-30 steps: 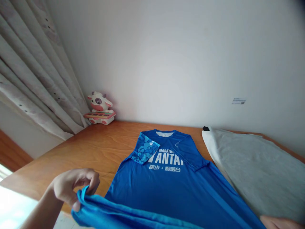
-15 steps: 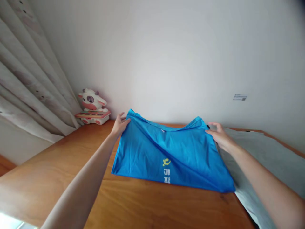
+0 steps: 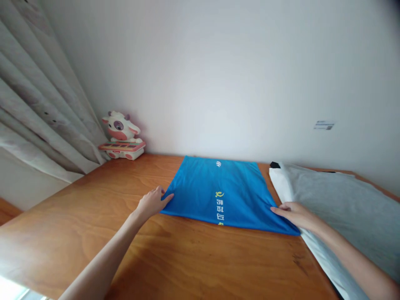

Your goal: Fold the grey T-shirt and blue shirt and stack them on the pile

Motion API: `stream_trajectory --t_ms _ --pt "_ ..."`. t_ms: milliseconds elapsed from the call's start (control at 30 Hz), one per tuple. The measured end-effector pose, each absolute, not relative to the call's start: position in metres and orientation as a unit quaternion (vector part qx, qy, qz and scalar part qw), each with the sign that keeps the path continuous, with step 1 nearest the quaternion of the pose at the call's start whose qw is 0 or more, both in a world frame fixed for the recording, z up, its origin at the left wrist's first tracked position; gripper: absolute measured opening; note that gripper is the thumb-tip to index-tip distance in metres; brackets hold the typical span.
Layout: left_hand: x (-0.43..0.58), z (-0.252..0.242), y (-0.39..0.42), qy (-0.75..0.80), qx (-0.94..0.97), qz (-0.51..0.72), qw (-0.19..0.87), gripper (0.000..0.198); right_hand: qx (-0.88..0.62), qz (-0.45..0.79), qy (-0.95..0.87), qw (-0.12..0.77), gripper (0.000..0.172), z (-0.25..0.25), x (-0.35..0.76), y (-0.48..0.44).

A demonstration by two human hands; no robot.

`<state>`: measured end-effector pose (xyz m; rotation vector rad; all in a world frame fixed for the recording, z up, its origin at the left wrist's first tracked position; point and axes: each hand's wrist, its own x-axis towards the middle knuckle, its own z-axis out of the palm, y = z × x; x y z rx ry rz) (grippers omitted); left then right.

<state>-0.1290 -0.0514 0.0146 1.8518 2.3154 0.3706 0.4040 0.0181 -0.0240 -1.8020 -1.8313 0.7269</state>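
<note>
A blue shirt (image 3: 200, 187) with white and yellow print lies on the wooden table, folded into a rough rectangle. My left hand (image 3: 153, 203) pinches its left edge near the front corner, thumb on top and the other fingers partly hidden. At the right edge, my right hand (image 3: 292, 211) grips the cloth with the thumb side showing, and small creases run from there. The front right corner of the shirt sticks out past that hand, close to a grey and white garment (image 3: 331, 200).
The wooden tabletop (image 3: 200, 262) stretches toward me and to the left. A toy cow with a keyboard (image 3: 123, 135) sits at the back left, by a pale curtain (image 3: 43, 96). A white wall (image 3: 218, 75) with a small label (image 3: 324, 125) rises behind.
Both hands have come down and nearer with the shirt. Its raised back edge now lies flat on the table, and more of the print shows.
</note>
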Motion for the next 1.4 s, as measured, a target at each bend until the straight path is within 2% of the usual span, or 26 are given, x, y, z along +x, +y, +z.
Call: stream_trajectory --t_ms 67,133,300,433,567,767,900,1100,1267,1333,1400 --pt "-0.133 0.014 -0.054 0.754 0.633 0.142 0.102 0.033 -0.642 0.302 -0.667 0.227 0.057 -0.018 0.408 0.012" --pt "-0.135 0.015 -0.053 0.733 0.632 0.21 0.142 0.027 -0.636 0.304 -0.652 0.279 0.06 -0.009 0.406 0.008" --pt "-0.136 0.027 -0.062 0.637 0.581 0.442 0.249 0.048 -0.624 0.337 -0.562 0.425 0.058 0.008 0.4 -0.011" --pt "-0.141 0.035 -0.086 0.598 0.581 0.493 0.248 0.054 -0.612 0.304 -0.579 0.444 0.053 0.008 0.41 -0.039" --pt "-0.151 0.031 -0.114 0.601 0.61 0.454 0.247 0.056 -0.623 0.216 -0.655 0.369 0.042 -0.001 0.428 -0.069" --pt "-0.155 0.032 -0.147 0.584 0.66 0.367 0.296 0.045 -0.607 0.122 -0.712 0.332 0.026 -0.006 0.432 -0.104" --pt "-0.143 0.033 -0.147 0.618 0.678 0.29 0.272 0.041 -0.593 0.113 -0.742 0.291 0.026 -0.004 0.423 -0.109" --pt "-0.147 0.037 -0.143 0.63 0.702 0.265 0.202 0.031 -0.594 0.046 -0.763 0.25 0.019 -0.002 0.419 -0.113" --pt "-0.167 0.044 -0.167 0.626 0.722 0.192 0.223 0.026 -0.584 0.016 -0.791 0.182 0.014 -0.012 0.43 -0.129" --pt "-0.17 0.046 -0.175 0.625 0.729 0.133 0.244 0.021 -0.568 0.008 -0.808 0.157 0.016 -0.015 0.434 -0.134" --pt "-0.166 0.049 -0.176 0.623 0.743 0.11 0.217 0.019 -0.558 -0.005 -0.816 0.149 0.02 -0.015 0.432 -0.135"
